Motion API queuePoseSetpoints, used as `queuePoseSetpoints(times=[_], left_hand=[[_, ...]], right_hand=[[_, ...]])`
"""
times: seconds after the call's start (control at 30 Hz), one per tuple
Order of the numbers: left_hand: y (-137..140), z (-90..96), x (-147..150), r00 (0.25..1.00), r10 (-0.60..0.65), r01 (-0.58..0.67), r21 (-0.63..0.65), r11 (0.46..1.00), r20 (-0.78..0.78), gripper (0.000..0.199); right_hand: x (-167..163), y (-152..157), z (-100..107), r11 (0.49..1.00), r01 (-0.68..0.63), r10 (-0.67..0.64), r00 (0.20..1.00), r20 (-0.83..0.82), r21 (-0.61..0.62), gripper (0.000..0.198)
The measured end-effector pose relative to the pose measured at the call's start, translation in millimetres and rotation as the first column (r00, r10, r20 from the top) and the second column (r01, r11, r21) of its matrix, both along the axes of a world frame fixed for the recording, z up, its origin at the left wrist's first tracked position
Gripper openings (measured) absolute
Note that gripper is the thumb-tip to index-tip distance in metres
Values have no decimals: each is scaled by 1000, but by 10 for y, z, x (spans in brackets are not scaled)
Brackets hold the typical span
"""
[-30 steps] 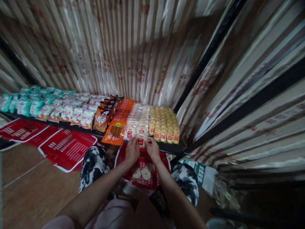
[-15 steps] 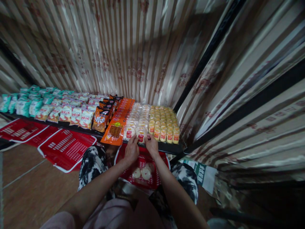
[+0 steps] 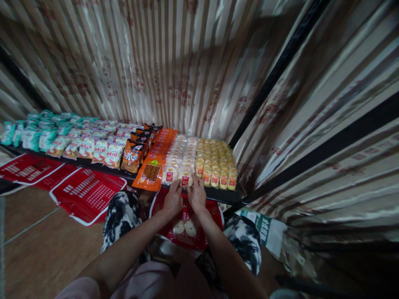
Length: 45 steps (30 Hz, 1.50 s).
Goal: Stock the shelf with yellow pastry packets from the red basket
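Note:
At the shelf's front edge, a round white packaged cake (image 3: 185,177) with a red label stands at the front of its row. My left hand (image 3: 173,199) touches its lower left side with bent fingers. Around its right side curl the fingers of my right hand (image 3: 196,193). Another white packaged cake (image 3: 170,176) stands just to the left. Rows of yellow packaged cakes (image 3: 215,166) adjoin on the right. Below my hands, a red basket (image 3: 215,211) between my knees holds round white packaged cakes (image 3: 184,228).
Left along the black shelf (image 3: 218,193) are a long orange snack bag (image 3: 151,172), orange-black bags (image 3: 132,155), white bags (image 3: 113,154) and teal bags (image 3: 31,139). Red baskets (image 3: 90,195) lie on the floor at left. A striped curtain (image 3: 140,62) and dark posts (image 3: 271,74) stand behind.
My right hand has shifted slightly left and its fingers now reach further along the white cake's right side. My left hand has stayed almost in place.

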<state>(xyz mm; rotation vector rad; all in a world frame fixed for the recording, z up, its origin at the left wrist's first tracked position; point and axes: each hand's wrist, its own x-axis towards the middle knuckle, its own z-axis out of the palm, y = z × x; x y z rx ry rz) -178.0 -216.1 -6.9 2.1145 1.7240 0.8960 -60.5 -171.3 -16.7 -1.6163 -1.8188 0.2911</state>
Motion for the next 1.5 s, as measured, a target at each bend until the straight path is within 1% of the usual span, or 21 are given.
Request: queuePoseSetpoints(times=[0.07,0.13,0.23,0.3,0.4,0.43,0.5,0.7,0.8,0.93,1.1,1.3,1.4,1.5], left_hand=[[4,-6,-6,1000,-10,10,-5,1000,9,52],[1,-9,-18,1000,-27,27,1,1000,15,52],[-17,-2,-62,1000,-14,13,44,999,7,50],[-23,7,-112,998,66,-67,84,994,6,49],[4,4,-200,976,213,-216,115,970,37,49],[23,-4,-226,969,243,-247,114,962,51,50],[72,-28,-260,962,262,-268,100,958,71,53],[190,-82,-245,967,246,-251,73,965,71,51],[220,-61,-243,972,230,-234,79,969,55,49],[247,-15,-286,975,218,-221,96,971,43,46],[254,-49,-344,981,193,-196,127,972,37,43],[271,-135,-370,983,179,-167,226,960,-36,41],[256,-146,-368,980,187,-165,257,952,-65,38],[228,-116,-333,976,204,-177,280,944,-74,38]], right_hand=[[-3,-7,-29,1000,-11,11,1000,24,-13,56],[-6,0,-54,1000,-14,14,1000,13,-22,55],[-12,16,-75,1000,-4,4,1000,3,-28,54],[-19,18,-78,1000,9,-8,1000,13,-25,55],[-32,8,-74,1000,18,-17,1000,25,-23,54],[-36,5,-72,999,23,-22,999,27,-29,54],[-45,-1,-64,998,35,-34,999,26,-44,53],[-63,-5,-31,997,42,-42,999,16,-59,53],[-67,-6,-12,996,64,-64,998,8,-68,56],[-56,-1,-7,997,61,-62,998,-8,-55,57],[-1,14,-47,999,34,-34,998,-61,-8,55],[15,-20,-21,999,12,-8,996,-86,49,46],[28,-66,34,997,7,-1,998,-66,79,42],[120,-95,114,990,0,-1,1000,6,141,39]])
